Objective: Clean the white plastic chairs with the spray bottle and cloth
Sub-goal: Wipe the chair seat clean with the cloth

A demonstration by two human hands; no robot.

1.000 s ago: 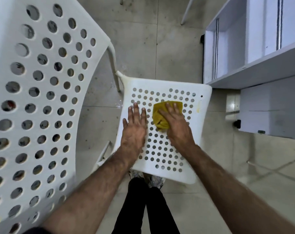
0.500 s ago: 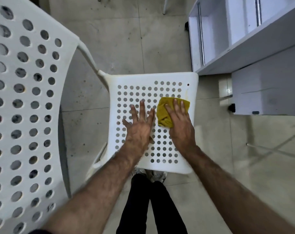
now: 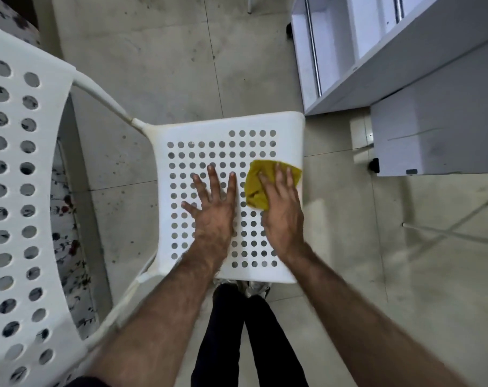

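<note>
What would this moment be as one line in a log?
step: wiping seat | left hand: flat on seat | right hand: presses cloth near right edge | spray bottle: not seen

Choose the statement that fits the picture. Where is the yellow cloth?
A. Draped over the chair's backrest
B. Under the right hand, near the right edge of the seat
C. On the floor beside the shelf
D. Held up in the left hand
B: the right hand lies flat on the yellow cloth, pressing it on the white seat near its right edge, while the left hand rests spread and bare beside it.
</note>
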